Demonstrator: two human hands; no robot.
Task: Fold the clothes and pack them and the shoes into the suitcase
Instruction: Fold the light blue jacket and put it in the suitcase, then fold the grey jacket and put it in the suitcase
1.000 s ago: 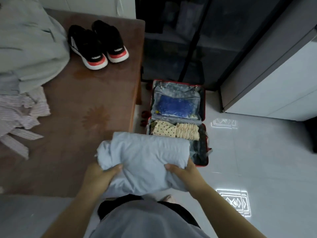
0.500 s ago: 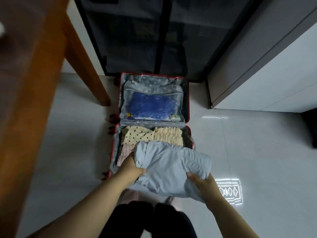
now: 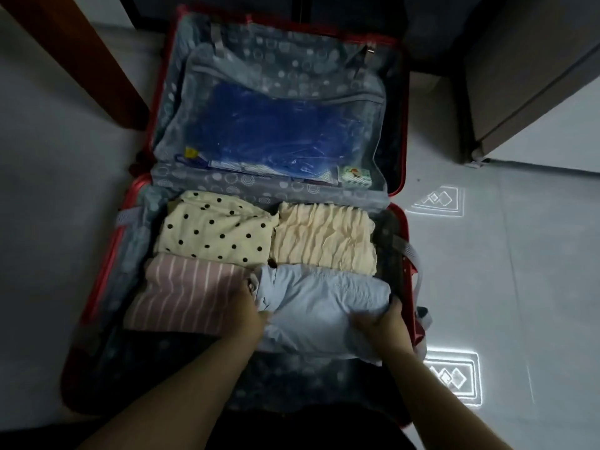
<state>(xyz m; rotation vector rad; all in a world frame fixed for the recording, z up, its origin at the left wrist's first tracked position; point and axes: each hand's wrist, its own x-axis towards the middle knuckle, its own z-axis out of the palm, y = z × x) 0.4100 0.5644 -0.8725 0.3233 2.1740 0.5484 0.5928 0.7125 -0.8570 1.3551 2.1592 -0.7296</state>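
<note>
Gripping blue bundle (image 3: 324,306) at both ends inside suitcase (image 3: 403,125): left hand (image 3: 250,315) squeezed against striped roll (image 3: 185,297), right hand (image 3: 386,323) hard by its right edge. Touching cream fold (image 3: 321,238) behind. Bare lining (image 3: 311,381) open along near edge.

Suitcase (image 3: 107,271) lower half: far part packed tight, near strip open.
Dotted piece (image 3: 214,233) and cream piece (image 3: 321,238) lay touching along the hinge edge, with a narrow dark gap at the right wall. Striped piece (image 3: 185,300) and blue bundle (image 3: 324,306) sat against them in front. Left hand (image 3: 246,316) gripped the bundle at the seam beside the striped piece; right hand (image 3: 386,323) gripped its other end by the right wall. Bare lining (image 3: 292,375) lay free along the near edge. Table leg (image 3: 97,60) stood near the lid's far-left corner.
</note>
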